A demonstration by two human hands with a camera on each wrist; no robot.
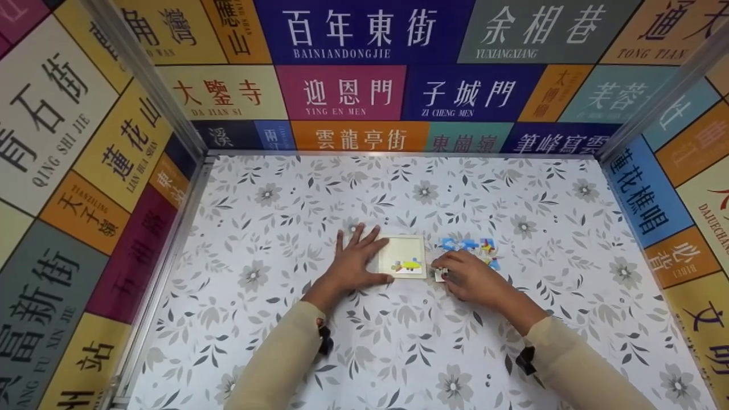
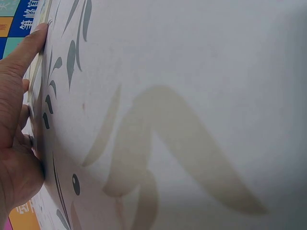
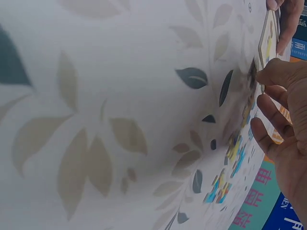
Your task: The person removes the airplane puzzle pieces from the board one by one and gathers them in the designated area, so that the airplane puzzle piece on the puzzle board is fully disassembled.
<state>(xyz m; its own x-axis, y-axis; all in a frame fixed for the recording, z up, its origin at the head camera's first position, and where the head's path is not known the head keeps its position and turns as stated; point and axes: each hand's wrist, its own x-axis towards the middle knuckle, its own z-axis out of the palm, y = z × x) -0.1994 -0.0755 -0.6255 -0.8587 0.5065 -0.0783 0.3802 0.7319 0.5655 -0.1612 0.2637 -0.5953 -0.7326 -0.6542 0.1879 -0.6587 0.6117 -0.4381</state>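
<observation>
A pale puzzle board (image 1: 403, 246) with a raised rim lies on the table between the hands. A few joined jigsaw pieces with a yellow shape (image 1: 411, 265) sit along its lower edge. My left hand (image 1: 359, 259) is spread at the board's left side, fingers extended and touching it; the left wrist view shows only part of this hand (image 2: 17, 110). Just right of the board, my right hand (image 1: 475, 277) pinches a small jigsaw piece (image 1: 440, 274), mostly covered by the fingers. In the right wrist view, thumb and fingertips of that hand (image 3: 290, 110) come together beside the board's edge.
Loose blue and multicoloured jigsaw pieces (image 1: 467, 244) lie beyond the right hand, some partly hidden by it. A white tablecloth (image 1: 319, 188) with grey leaves and flowers covers the table. Panels of coloured signs (image 1: 353, 94) stand around the back and sides.
</observation>
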